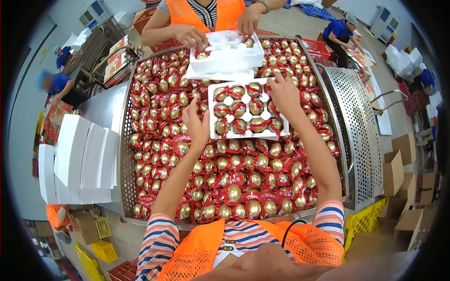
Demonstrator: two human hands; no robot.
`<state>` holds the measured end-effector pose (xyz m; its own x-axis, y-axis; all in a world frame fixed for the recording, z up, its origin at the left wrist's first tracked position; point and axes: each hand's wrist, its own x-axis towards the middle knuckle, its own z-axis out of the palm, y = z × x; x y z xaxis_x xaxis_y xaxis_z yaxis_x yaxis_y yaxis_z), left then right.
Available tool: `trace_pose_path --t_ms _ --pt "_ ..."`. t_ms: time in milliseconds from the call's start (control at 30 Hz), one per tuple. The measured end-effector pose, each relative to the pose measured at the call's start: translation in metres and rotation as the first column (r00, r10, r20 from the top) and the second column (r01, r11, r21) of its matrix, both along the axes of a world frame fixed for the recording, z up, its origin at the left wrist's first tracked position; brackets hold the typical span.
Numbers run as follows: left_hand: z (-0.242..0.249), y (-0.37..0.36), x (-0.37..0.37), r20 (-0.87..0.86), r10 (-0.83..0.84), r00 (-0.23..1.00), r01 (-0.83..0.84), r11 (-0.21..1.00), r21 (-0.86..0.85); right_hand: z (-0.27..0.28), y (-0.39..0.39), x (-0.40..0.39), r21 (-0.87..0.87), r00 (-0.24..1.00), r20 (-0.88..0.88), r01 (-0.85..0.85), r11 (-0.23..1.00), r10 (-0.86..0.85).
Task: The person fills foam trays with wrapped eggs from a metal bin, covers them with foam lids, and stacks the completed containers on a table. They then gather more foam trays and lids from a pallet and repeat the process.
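A white foam tray (248, 137) with gold egg-shaped items in red-printed wrappers in its cells lies on the heap before me. My left hand (196, 122) is beside the tray's left edge, its fingers apart and thumb close to the rim; I see nothing in it. Over the upper right corner cell, my right hand (284, 96) has its fingers curled down, and what they hold, if anything, is hidden. Many more wrapped gold eggs (234, 193) fill the large metal bin (123, 154) beneath.
Across the bin, another person's hands (190, 36) work at a second white foam tray (229, 63). Stacked white foam pieces (77, 150) stand at left. A perforated metal surface (368, 136) adjoins the right side. Cardboard boxes (393, 173) and a yellow crate (363, 222) are lower right.
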<state>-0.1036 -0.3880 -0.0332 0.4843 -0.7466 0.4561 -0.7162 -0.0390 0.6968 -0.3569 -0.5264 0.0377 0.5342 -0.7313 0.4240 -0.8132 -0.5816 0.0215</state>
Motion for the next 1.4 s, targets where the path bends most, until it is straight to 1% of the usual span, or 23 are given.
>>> trace_pose_path --t_ms 67,100,133,200,233,267,333,367,400,433,467,533,600,700,800,833,933,967,1067,1133,1167,1300,1400 --pt "-0.038 0.01 0.021 -0.224 -0.017 0.974 0.035 0.996 0.078 0.016 0.0 0.006 0.102 0.995 -0.089 0.062 0.993 -0.053" --pt "-0.043 0.011 0.023 -0.339 -0.022 0.94 0.069 0.989 0.128 0.012 -0.005 0.007 0.074 0.993 -0.108 0.049 0.996 -0.041" --pt "-0.039 0.012 0.024 -0.509 -0.054 0.859 0.171 0.968 0.185 0.017 -0.004 0.01 0.059 0.991 -0.132 0.047 0.997 -0.039" --pt "-0.061 -0.001 0.026 -0.621 -0.184 0.762 0.309 0.946 0.098 0.014 -0.014 0.015 0.063 0.972 -0.228 0.073 0.995 -0.057" --pt "-0.05 -0.002 0.017 -0.551 -0.166 0.818 0.289 0.946 0.144 0.015 -0.014 0.016 0.001 0.978 -0.207 0.029 1.0 -0.028" --pt "-0.073 -0.013 0.021 -0.737 -0.182 0.651 0.371 0.924 0.099 0.015 -0.016 0.017 0.01 0.975 -0.219 0.027 1.0 -0.024" --pt "-0.047 -0.011 0.005 -0.88 -0.153 0.451 0.398 0.916 0.044 0.014 -0.021 0.018 0.029 0.97 -0.24 0.032 0.999 -0.024" --pt "-0.056 -0.015 0.008 -0.902 -0.146 0.407 0.39 0.92 0.027 0.012 -0.024 0.018 -0.002 0.979 -0.204 -0.013 1.0 0.012" --pt "-0.072 -0.021 0.013 -0.922 -0.14 0.361 0.384 0.923 0.01 0.013 -0.024 0.019 0.0 0.972 -0.233 -0.006 1.0 0.005" --pt "-0.076 -0.024 0.014 -0.94 -0.133 0.313 0.378 0.926 -0.005 0.013 -0.022 0.022 0.002 0.965 -0.262 0.003 1.0 -0.002" --pt "-0.081 -0.024 0.012 -0.932 -0.115 0.343 0.368 0.93 0.021 0.013 -0.02 0.025 0.003 0.957 -0.29 0.01 1.0 -0.009" --pt "-0.065 -0.024 0.007 -0.91 -0.09 0.405 0.34 0.939 0.058 0.015 -0.011 0.028 -0.02 0.939 -0.345 0.006 1.0 -0.012" --pt "-0.05 -0.02 0.002 -0.902 -0.137 0.41 0.354 0.935 0.018 0.004 -0.013 0.025 -0.078 0.915 -0.402 -0.059 0.995 0.023" --pt "-0.045 -0.02 -0.001 -0.905 -0.16 0.394 0.323 0.946 -0.026 -0.003 -0.018 0.016 -0.124 0.941 -0.339 -0.054 0.991 0.009" --pt "-0.045 -0.023 -0.002 -0.91 -0.134 0.393 0.288 0.958 -0.017 0.015 -0.025 0.002 0.104 0.987 -0.144 -0.055 0.993 0.069" --pt "-0.043 -0.027 -0.002 -0.925 -0.136 0.355 0.286 0.958 -0.031 0.023 -0.02 -0.001 0.176 0.994 -0.107 0.011 0.984 0.008" --pt "-0.054 -0.027 -0.004 -0.962 -0.128 0.242 0.295 0.954 -0.053 0.026 -0.006 0.01 0.003 0.99 0.094 -0.11 0.994 0.109" --pt "-0.063 -0.031 -0.002 -0.967 -0.136 0.217 0.314 0.947 -0.063 0.021 -0.007 0.015 0.119 0.968 0.202 -0.174 0.977 0.148" --pt "-0.061 -0.032 -0.002 -0.972 -0.174 0.157 0.374 0.921 -0.104 0.016 0.0 0.033 0.095 0.963 0.218 -0.182 0.979 0.158" --pt "-0.05 -0.03 -0.003 -0.969 -0.207 0.133 0.402 0.905 -0.139 0.007 -0.007 0.035 0.109 0.97 0.175 -0.19 0.976 0.17" --pt "-0.059 -0.035 0.0 -0.97 -0.191 0.152 0.398 0.91 -0.116 0.0 -0.011 0.036 0.128 0.974 0.161 -0.182 0.975 0.161" --pt "-0.052 -0.031 -0.003 -0.95 -0.187 0.251 0.419 0.906 -0.068 -0.007 -0.017 0.04 0.142 0.978 0.158 -0.161 0.977 0.138" --pt "-0.044 -0.03 -0.005 -0.954 -0.211 0.215 0.417 0.903 -0.105 -0.004 -0.016 0.04 0.119 0.99 0.098 -0.113 0.986 0.101"
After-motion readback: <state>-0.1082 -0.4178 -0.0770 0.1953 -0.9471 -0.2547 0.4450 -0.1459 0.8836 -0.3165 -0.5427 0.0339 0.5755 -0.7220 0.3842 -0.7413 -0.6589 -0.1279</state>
